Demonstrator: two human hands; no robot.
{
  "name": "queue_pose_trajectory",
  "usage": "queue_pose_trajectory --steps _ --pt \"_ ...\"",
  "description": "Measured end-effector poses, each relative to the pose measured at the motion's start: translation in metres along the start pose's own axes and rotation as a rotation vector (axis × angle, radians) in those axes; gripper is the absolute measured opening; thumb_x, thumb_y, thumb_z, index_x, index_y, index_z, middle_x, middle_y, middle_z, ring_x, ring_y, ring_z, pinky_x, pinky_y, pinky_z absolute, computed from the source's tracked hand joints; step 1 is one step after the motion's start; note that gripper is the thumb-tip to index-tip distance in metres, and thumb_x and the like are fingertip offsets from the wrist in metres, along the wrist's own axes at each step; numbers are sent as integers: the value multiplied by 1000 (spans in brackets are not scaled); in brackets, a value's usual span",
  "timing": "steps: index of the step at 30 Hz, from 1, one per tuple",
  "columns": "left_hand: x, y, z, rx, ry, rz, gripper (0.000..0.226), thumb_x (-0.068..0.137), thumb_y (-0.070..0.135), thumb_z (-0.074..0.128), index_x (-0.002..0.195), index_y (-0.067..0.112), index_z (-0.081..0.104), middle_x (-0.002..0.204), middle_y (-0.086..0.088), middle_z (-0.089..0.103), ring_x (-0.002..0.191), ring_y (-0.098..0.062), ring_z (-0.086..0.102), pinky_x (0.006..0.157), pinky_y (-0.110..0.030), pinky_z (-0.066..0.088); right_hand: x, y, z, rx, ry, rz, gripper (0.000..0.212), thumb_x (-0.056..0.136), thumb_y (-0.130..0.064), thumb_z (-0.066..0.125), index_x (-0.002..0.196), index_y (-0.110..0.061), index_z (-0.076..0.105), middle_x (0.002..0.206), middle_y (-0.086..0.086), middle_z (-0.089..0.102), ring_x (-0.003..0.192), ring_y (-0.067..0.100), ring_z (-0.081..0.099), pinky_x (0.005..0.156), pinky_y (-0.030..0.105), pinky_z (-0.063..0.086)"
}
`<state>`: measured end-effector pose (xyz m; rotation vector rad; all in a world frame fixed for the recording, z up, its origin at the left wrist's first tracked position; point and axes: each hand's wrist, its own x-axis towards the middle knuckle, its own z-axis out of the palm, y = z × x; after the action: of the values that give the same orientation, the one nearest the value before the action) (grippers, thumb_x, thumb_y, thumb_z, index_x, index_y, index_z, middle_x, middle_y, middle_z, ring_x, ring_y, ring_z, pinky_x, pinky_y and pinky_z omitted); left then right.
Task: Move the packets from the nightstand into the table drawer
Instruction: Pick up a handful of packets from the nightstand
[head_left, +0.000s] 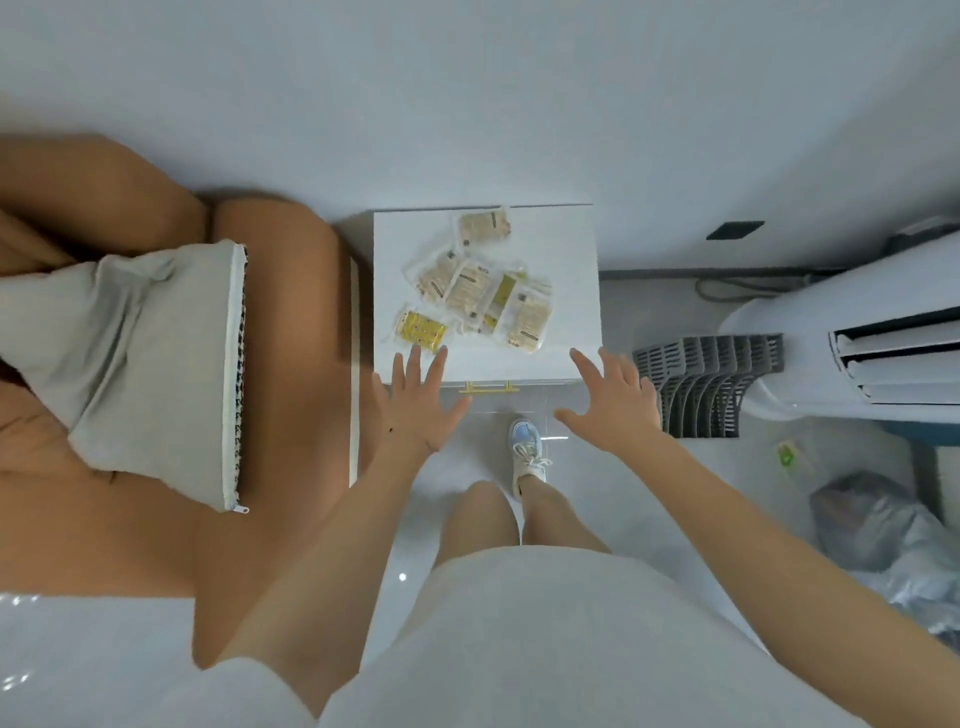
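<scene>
Fingers (414, 364) of the left hand (415, 410) are spread straight and hold nothing. Their tips lie over the near edge of the nightstand (571, 249), just beside a yellow packet (420, 331); whether they touch it I cannot tell. The right hand (613, 400) is likewise spread and empty, over the near right corner. Between the hands, on the white top, the packets (478, 291) lie in a loose overlapping heap, with one more apart at the far edge. A yellow handle (488, 387) shows on the front below. A pillow (156, 364) rests on the brown bed (291, 312) to the left. A grey basket (711, 384) and a white air conditioner (857, 338) stand to the right.
</scene>
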<state>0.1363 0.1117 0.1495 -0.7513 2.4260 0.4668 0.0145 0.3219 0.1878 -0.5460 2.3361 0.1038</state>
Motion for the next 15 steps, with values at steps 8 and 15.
queue_pose_trajectory --steps 8,15 --pt "101 -1 5 -166 -36 -37 74 90 63 35 148 40 -5 160 0 -10 146 -22 -13 114 -53 -9 105 -10 9 116 -30 76 87 86 -59 52 152 -33 2 161 3 4 147 30 5 114 51 23" --pt "190 -43 53 -135 -94 -62 70 96 45 40 149 37 -5 159 -4 -14 146 -22 -12 115 -54 2 206 -23 52 326 -60 162 93 83 -54 62 153 -30 5 159 6 13 144 30 16 110 50 30"
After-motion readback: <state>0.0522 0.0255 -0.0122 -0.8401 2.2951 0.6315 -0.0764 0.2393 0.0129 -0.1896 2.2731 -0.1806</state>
